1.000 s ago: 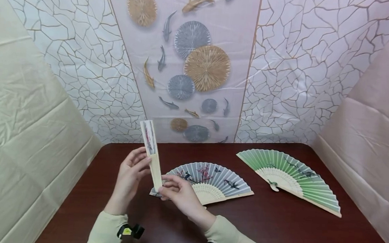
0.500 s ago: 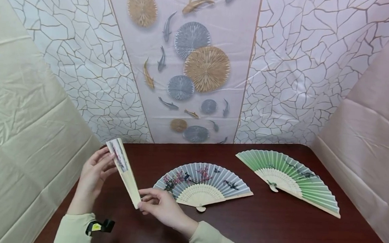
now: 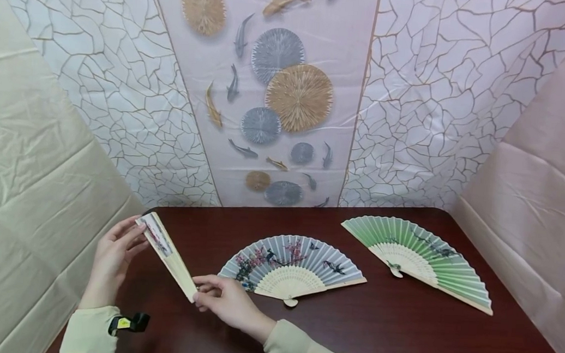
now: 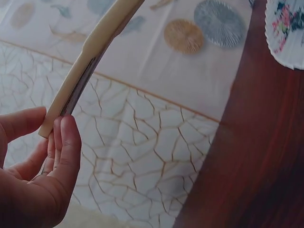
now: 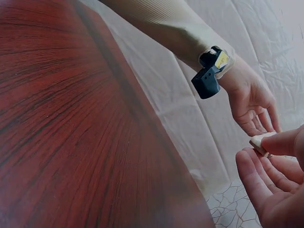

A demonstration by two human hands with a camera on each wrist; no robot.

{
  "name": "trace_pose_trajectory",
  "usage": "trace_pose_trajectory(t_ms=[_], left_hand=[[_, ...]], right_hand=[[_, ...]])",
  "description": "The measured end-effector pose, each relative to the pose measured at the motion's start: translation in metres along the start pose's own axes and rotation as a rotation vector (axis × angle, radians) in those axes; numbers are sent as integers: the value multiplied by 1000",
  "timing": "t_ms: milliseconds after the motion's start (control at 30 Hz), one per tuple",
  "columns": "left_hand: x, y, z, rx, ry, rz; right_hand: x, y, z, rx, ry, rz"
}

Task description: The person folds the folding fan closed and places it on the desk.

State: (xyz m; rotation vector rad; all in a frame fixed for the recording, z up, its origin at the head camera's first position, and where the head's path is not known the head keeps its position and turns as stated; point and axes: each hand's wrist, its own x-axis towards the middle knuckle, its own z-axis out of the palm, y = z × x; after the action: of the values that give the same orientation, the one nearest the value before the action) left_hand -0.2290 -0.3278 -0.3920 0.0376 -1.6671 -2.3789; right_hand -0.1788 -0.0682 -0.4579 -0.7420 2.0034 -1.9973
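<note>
A folded hand fan (image 3: pixel 170 259) slants over the left part of the table, its pale ribs together and a strip of printed cloth showing. My left hand (image 3: pixel 109 260) holds the upper, cloth end between thumb and fingers, as the left wrist view shows with the fan's edge (image 4: pixel 90 52) between thumb and fingertips. At the lower, narrow end, my right hand (image 3: pixel 231 301) pinches the ribs. The right wrist view sees that end (image 5: pixel 259 141) nearly head-on. Just right of my right hand, a grey-blue fan (image 3: pixel 306 255) with pink blossoms lies spread on the table.
Farther right, a green fan (image 3: pixel 458 271) lies spread on the dark red-brown table (image 3: pixel 399 338). A patterned cloth backdrop (image 3: pixel 410 114) rises behind the table's back edge. Cloth walls stand at the left (image 3: pixel 31 181) and right (image 3: pixel 532 188).
Both hands have moved left and slightly down with the folded fan, which now leans farther left. The grey-blue fan, earlier partly covered by my right hand, shows more fully.
</note>
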Motion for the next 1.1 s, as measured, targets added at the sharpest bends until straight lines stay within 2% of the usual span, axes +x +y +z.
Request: trace_pose_trajectory(t_ms=[267, 500, 867, 1100], left_hand=[[15, -18, -18, 57, 75, -60], [23, -36, -30, 169, 147, -154], [21, -59, -44, 484, 119, -156], [22, -65, -57, 667, 70, -235]], right_hand=[[12, 17, 3, 108, 85, 76], [19, 32, 5, 90, 109, 110], [22, 43, 1, 4, 102, 163], [20, 46, 1, -91, 81, 167]])
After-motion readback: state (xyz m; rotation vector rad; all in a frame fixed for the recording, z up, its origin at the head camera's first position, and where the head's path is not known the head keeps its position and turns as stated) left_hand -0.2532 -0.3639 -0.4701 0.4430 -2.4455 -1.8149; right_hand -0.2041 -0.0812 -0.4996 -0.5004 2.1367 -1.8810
